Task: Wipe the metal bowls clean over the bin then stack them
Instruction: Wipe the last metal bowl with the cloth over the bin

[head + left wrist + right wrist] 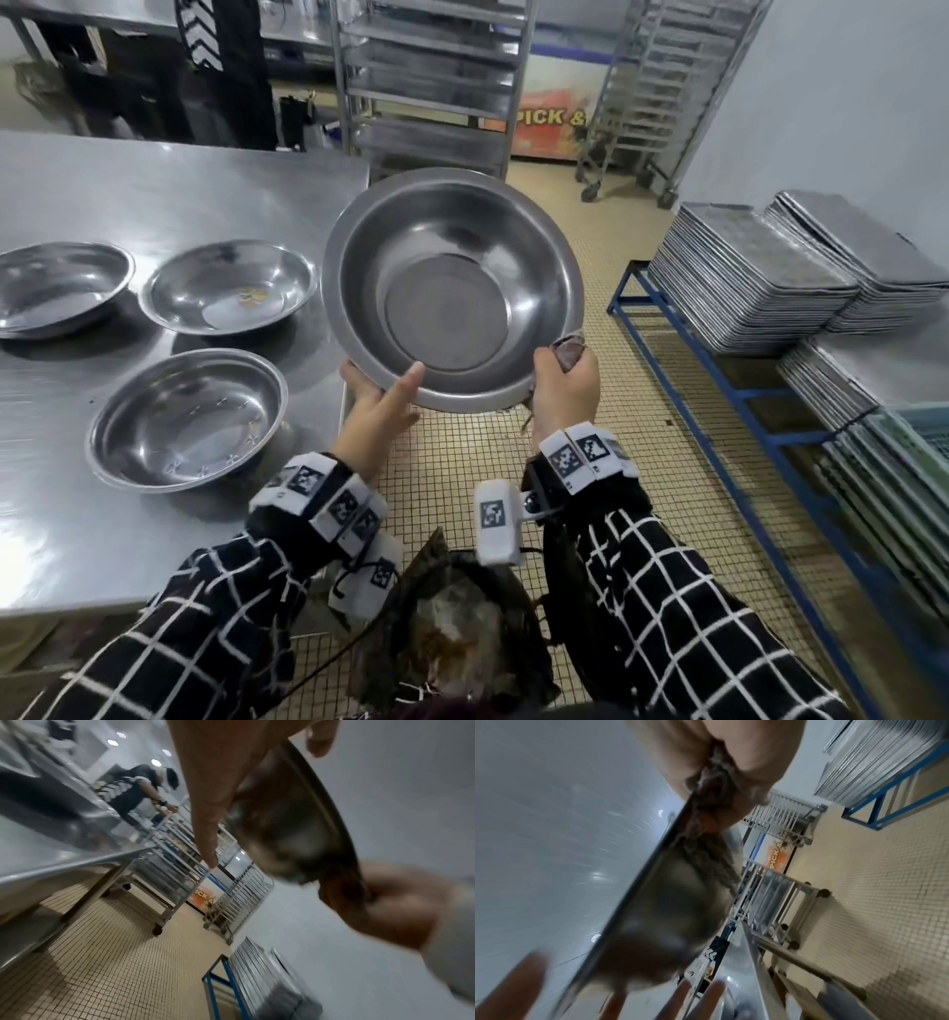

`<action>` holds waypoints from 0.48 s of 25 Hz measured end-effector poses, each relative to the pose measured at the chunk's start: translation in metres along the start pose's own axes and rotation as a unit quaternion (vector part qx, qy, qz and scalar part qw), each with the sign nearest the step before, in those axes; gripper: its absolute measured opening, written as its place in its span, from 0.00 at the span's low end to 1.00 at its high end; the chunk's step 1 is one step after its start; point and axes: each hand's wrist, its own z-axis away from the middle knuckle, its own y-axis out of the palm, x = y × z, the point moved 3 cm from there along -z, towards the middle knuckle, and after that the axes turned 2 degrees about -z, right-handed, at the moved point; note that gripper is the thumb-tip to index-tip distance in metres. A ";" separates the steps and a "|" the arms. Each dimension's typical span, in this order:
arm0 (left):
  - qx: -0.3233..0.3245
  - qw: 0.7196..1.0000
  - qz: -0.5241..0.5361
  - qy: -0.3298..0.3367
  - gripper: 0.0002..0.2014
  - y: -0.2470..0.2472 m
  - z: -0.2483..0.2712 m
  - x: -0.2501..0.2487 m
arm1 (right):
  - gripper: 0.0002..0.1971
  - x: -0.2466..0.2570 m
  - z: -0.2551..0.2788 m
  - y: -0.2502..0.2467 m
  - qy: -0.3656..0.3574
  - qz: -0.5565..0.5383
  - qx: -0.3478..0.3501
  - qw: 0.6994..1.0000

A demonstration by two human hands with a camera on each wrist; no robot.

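Observation:
I hold a large metal bowl point(452, 288) tilted toward me, above the floor beside the table. My left hand point(382, 395) pinches its near rim, thumb inside and fingers underneath. My right hand point(565, 390) grips a dark cloth point(567, 349) and presses it against the bowl's right rim. The right wrist view shows the cloth point(713, 833) hanging over the rim and down the bowl's point(670, 912) outer wall. Below my wrists stands the bin point(452, 627), lined with a bag. Three more metal bowls lie on the table: far left point(61, 288), middle point(228, 288) and near point(187, 419).
The steel table point(154, 195) fills the left side. Stacks of metal trays point(744, 277) sit on a blue rack point(719, 370) at the right. Wheeled tray racks point(431, 82) stand at the back, and a person point(221, 61) is behind the table. The floor is tiled.

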 end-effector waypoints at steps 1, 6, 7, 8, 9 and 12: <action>-0.001 0.999 0.053 0.010 0.45 -0.011 -0.002 -0.010 | 0.02 0.005 -0.005 -0.006 -0.004 0.008 0.019 1.000; 0.051 0.994 0.099 0.000 0.24 -0.050 0.000 -0.051 | 0.03 0.021 -0.020 -0.025 -0.052 0.133 0.166 0.976; 0.029 0.994 0.100 -0.022 0.22 -0.053 0.001 -0.053 | 0.04 0.020 -0.019 -0.024 -0.054 0.138 0.183 0.972; 0.005 0.994 0.103 -0.042 0.19 -0.055 0.001 -0.052 | 0.05 0.018 -0.018 -0.022 -0.052 0.133 0.187 0.972; -0.019 0.992 0.110 -0.055 0.18 -0.053 0.002 -0.050 | 0.06 0.017 -0.018 -0.022 -0.051 0.126 0.180 0.974; -0.077 0.989 0.117 -0.046 0.14 -0.034 0.007 -0.039 | 0.07 0.008 -0.016 -0.020 -0.043 0.111 0.125 0.985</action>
